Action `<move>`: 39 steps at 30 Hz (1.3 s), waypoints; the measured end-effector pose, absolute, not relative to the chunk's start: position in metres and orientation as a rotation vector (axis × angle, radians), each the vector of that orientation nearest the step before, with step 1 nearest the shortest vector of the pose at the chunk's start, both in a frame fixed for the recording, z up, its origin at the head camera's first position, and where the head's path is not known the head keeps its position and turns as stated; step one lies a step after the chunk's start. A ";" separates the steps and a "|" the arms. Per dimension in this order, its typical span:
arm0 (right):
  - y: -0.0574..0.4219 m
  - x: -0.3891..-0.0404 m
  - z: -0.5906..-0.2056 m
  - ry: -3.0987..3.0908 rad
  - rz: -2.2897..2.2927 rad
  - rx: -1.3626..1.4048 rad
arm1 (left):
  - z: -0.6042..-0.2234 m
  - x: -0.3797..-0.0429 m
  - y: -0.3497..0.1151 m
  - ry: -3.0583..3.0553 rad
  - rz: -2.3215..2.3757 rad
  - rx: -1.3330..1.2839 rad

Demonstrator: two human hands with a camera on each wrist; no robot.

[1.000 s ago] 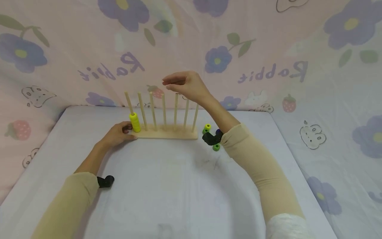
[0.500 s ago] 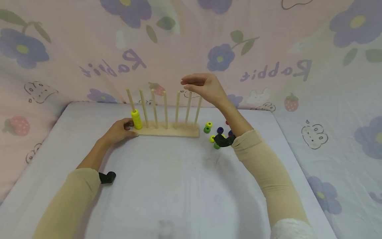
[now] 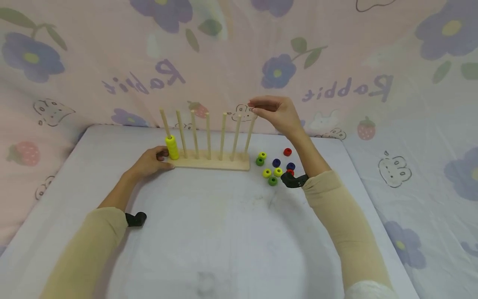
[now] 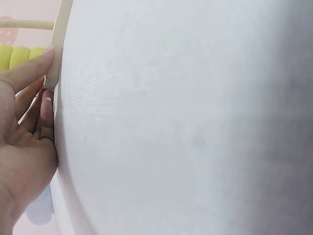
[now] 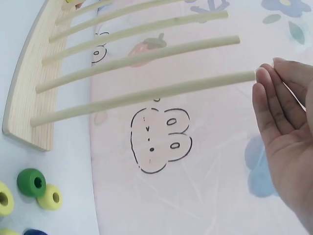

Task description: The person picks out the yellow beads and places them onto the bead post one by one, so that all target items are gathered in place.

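Note:
A wooden peg stand [image 3: 209, 165] with a row of upright pegs stands toward the back of the table. Several yellow beads [image 3: 171, 148] are stacked on its leftmost peg; the other pegs are bare. My left hand [image 3: 150, 160] grips the left end of the base, thumb along the front edge in the left wrist view and fingers around the end. Up at the tip of the rightmost peg [image 5: 146, 97] is my right hand [image 3: 281, 114], its fingers extended together with the thumb close by. The right wrist view shows the fingertips right at that peg's end, and no bead between them.
Loose beads lie right of the stand: green [image 3: 273, 181], yellow [image 3: 267, 173], dark blue [image 3: 276, 162] and red [image 3: 287, 152]. Black wrist mounts [image 3: 136, 219] jut from both sleeves. A printed cloth [image 3: 224, 62] hangs behind the white table [image 3: 209, 232].
My right hand has moved rightward above the peg tips, from near the middle pegs to the rightmost one. More loose beads show beside the forearm. The left hand keeps its hold on the base.

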State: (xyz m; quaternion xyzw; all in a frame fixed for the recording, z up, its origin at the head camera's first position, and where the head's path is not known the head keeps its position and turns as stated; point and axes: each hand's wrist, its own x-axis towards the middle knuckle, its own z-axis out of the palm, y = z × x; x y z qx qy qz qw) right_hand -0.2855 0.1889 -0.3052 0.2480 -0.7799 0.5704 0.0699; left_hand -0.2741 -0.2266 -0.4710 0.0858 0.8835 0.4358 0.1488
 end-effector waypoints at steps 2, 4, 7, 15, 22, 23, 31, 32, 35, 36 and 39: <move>0.195 -0.284 -0.308 -2.358 1.688 0.722 | -0.472 -0.275 -0.226 2.532 1.258 0.245; 0.201 -0.282 -0.310 -2.382 1.658 0.687 | -0.473 -0.275 -0.226 2.534 1.255 0.243; 0.210 -0.278 -0.315 -2.416 1.638 0.632 | -0.473 -0.275 -0.226 2.545 1.254 0.242; 0.234 -0.269 -0.335 -2.475 1.628 0.569 | -0.478 -0.273 -0.226 2.520 1.262 0.216; 0.251 -0.260 -0.357 -2.545 1.607 0.509 | -0.475 -0.275 -0.227 2.537 1.247 0.235; 0.254 -0.259 -0.361 -2.556 1.606 0.495 | -0.474 -0.275 -0.227 2.533 1.248 0.236; 0.263 -0.236 -0.369 -2.629 1.583 0.430 | -0.472 -0.276 -0.227 2.519 1.251 0.232; 0.263 -0.233 -0.369 -2.634 1.577 0.433 | -0.473 -0.276 -0.227 2.518 1.255 0.232; 0.269 -0.231 -0.381 -2.633 1.602 0.418 | -0.473 -0.276 -0.228 2.520 1.257 0.239; 0.272 -0.232 -0.385 -2.631 1.612 0.424 | -0.474 -0.276 -0.228 2.524 1.253 0.243; 0.281 -0.235 -0.400 -2.624 1.640 0.428 | -0.473 -0.277 -0.227 2.532 1.244 0.253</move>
